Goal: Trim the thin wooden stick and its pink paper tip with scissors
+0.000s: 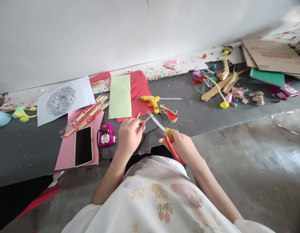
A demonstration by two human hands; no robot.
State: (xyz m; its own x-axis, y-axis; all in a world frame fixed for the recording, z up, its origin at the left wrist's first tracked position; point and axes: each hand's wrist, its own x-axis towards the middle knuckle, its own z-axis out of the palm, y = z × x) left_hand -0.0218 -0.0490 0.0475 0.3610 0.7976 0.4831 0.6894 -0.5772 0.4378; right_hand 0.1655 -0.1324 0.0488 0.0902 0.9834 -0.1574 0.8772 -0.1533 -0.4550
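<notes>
While the left hand (128, 136) pinched one thin, pale wooden stick (147, 119) above the dark mat's near edge, the right hand (181, 146) gripped one pair of scissors (159, 125), handles red and yellow, blades parted just beside the stick. Beyond lay one yellow glue gun (151, 101), one phone (84, 146) and one bundle (88, 115) of similar sticks.

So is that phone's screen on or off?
Off: the phone lies face up on the pink paper, its screen plain black.
</notes>
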